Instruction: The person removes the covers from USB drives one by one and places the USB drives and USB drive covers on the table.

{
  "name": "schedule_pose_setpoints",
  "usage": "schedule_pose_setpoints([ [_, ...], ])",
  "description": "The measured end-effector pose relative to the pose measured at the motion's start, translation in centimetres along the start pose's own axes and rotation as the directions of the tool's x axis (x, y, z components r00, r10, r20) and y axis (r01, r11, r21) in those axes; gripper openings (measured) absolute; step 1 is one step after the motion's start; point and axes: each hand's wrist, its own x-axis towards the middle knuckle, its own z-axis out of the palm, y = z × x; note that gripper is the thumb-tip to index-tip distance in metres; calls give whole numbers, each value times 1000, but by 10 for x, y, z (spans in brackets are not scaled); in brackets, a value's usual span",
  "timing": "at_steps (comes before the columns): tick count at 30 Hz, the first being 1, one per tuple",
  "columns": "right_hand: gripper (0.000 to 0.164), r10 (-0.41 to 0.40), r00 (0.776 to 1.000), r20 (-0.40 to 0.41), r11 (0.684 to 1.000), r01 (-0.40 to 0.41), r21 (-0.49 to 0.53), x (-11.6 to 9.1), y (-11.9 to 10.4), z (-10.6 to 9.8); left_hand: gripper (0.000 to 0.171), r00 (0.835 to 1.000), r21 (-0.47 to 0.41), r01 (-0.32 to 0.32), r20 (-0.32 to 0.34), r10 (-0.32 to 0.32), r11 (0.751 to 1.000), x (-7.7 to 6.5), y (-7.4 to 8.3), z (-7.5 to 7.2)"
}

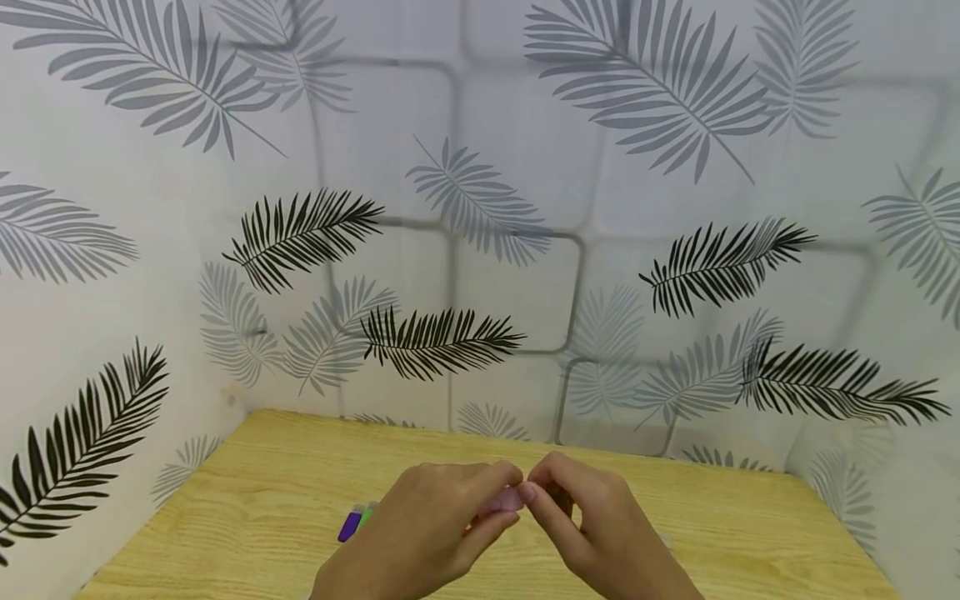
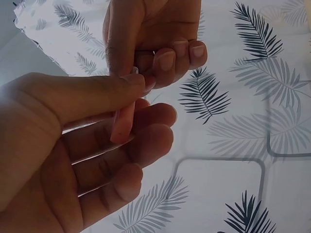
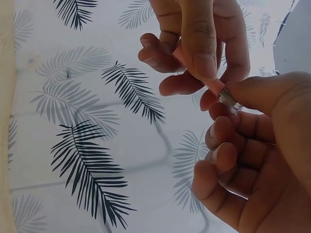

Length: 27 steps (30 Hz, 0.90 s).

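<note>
A small pink USB stick (image 3: 214, 86) with a metal plug (image 3: 225, 96) and a clear cap (image 3: 235, 107) is held up between both hands, above the table. My left hand (image 1: 427, 521) pinches its pink body between thumb and fingers; in the left wrist view the body's blunt end (image 2: 121, 128) shows below the thumb. At the other end, my right hand (image 1: 600, 508) pinches around the clear cap, thumb over the plug and index finger beneath. The tips of both hands meet there. In the head view, fingers cover much of the stick.
On the wooden table (image 1: 247, 500), a purple stick (image 1: 349, 526) and a green stick (image 1: 366, 515) lie left of my left hand, the green one partly hidden by it. A small pale thing (image 1: 667, 541) shows beside my right wrist. Leaf-patterned sheeting (image 1: 510, 300) stands behind and at the sides.
</note>
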Motion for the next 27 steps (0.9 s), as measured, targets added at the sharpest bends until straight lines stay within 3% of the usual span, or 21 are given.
schedule_pose_setpoints([
  [6,20,-6,1000,5,999,6,31,1,-1,-2,10,999,4,31,21,-31,1000,0,0,-1],
  [11,20,0,1000,12,999,-1,45,1,-2,-4,10,1000,1,20,16,-20,1000,0,-1,-1],
  [21,14,114,992,54,986,-119,115,2,-11,-10,8,1000,-55,20,17,-19,998,1,0,-4],
  [27,16,79,993,84,988,-90,126,1,-11,-12,8,1000,-82,8,25,-6,997,0,0,-4],
])
